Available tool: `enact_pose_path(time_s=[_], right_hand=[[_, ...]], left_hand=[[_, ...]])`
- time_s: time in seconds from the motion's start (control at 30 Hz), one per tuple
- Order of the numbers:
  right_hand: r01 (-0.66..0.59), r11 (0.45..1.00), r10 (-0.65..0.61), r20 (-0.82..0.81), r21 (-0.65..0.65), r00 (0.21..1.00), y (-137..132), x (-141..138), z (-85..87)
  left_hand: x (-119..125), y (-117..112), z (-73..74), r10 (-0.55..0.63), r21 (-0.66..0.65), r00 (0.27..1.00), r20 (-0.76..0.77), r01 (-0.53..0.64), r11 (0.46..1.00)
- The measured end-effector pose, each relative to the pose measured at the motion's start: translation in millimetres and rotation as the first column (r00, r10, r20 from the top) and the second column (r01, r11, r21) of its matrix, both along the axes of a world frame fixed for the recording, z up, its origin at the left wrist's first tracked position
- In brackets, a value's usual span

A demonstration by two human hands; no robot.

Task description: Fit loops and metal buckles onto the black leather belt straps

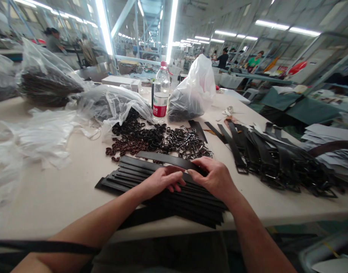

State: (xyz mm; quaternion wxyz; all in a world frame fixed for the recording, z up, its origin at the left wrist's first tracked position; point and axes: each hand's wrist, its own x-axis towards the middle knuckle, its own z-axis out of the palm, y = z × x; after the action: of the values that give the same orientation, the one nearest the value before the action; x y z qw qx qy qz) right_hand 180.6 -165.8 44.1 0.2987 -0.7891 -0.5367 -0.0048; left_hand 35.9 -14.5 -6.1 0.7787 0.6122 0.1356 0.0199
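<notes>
My right hand (pixel 215 176) pinches one end of a black belt strap (pixel 156 156) between thumb and fingers. That strap bows slightly upward, its other end reaching left above a fanned stack of black belt straps (pixel 128 176). Over the stack, my left hand (pixel 166 180) hovers or rests with loosely curled fingers, slightly apart. I see nothing held in it; whether it touches the straps below is unclear. Just beyond the stack lie black belt loops (pixel 151 136), brown belt loops (pixel 125 146) and a heap of metal buckle parts (pixel 186 142).
Belts with buckles (pixel 264 155) are piled at the right, beside stacked white sheets (pixel 328 148). A plastic bottle (pixel 161 94) stands behind the loops, between filled plastic bags (pixel 195 93). Crumpled white plastic (pixel 46 132) covers the table's left. Other people work in the background.
</notes>
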Motion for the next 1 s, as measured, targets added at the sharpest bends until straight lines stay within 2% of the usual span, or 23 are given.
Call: enact_pose_path(time_s=[0.1, 0.2, 0.3, 0.37, 0.47, 0.63, 0.73, 0.83, 1.0], right_hand=[[-0.008, 0.998, -0.001, 0.128, 0.066, 0.992, -27.4, -5.3, -0.2], [-0.023, 0.992, -0.005, 0.225, 0.120, 0.974, -56.8, -4.1, -10.7], [-0.013, 0.992, -0.021, 0.263, 0.126, 0.965, -81.6, 1.8, -23.0], [0.028, 0.993, -0.058, 0.264, 0.118, 0.963, -89.0, 3.2, -28.7], [0.098, 0.984, -0.130, 0.232, 0.146, 0.964, -77.9, -6.1, -32.6], [0.091, 0.973, -0.116, 0.110, 0.214, 0.987, -21.2, -39.9, -37.4], [0.109, 0.965, -0.125, 0.056, 0.240, 0.991, 5.1, -51.1, -44.5], [0.121, 0.962, -0.141, 0.064, 0.246, 0.988, 14.7, -52.7, -52.1], [0.099, 0.982, -0.131, 0.208, 0.158, 0.969, 11.3, -49.0, -57.0]], left_hand=[[1.2, 7.3, 3.8, 0.139, -0.167, 0.990, -0.008, -0.139, 0.976], [2.4, 17.5, 9.9, 0.360, -0.284, 0.933, -0.026, -0.352, 0.892], [3.8, 24.3, 14.3, 0.500, -0.301, 0.865, -0.038, -0.487, 0.820], [4.5, 23.7, 15.3, 0.516, -0.296, 0.855, -0.043, -0.504, 0.811], [4.5, 15.7, 14.3, 0.469, -0.294, 0.883, -0.041, -0.459, 0.838], [1.5, 1.3, 8.5, 0.356, -0.314, 0.934, -0.003, -0.339, 0.887], [-0.3, -0.8, 4.6, 0.325, -0.316, 0.945, 0.035, -0.298, 0.901], [-0.8, 0.3, 2.0, 0.333, -0.292, 0.942, 0.037, -0.309, 0.905], [-0.3, 2.3, 0.6, 0.326, -0.226, 0.945, 0.006, -0.317, 0.921]])
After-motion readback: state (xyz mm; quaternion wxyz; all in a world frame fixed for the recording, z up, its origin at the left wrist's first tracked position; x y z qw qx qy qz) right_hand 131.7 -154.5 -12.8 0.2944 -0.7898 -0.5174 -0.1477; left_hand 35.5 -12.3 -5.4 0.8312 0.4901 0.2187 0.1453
